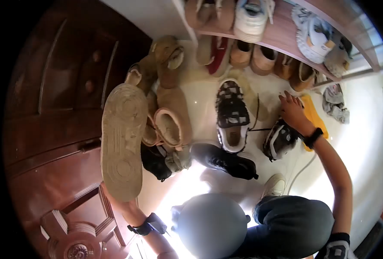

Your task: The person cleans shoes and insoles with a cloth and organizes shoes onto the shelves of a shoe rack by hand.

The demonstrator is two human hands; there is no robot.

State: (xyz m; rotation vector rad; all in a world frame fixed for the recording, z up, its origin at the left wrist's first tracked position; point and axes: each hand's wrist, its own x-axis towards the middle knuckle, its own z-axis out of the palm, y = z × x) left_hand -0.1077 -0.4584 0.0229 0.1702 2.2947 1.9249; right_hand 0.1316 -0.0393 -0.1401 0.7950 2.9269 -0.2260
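"If we start at the far left, what do you see?"

"A dark reddish panelled door [66, 86]. Just right of it, the left hand [124, 208] grips a tan-soled shoe [122, 142], raised with its sole facing the camera; the fingers are hidden behind it."

"And past that?"

"Tan boots [179, 105] on the floor [200, 97], then a plain black shoe [221, 160] near the heel of a black-and-white patterned shoe [232, 108]."

"What about the right hand [296, 114]?"

"It's farther right, fingers stretched out, over a tilted second patterned shoe [282, 140]. Whether its grip has hold of that shoe, I can't tell. Just right of the hand lies something yellow [315, 115]."
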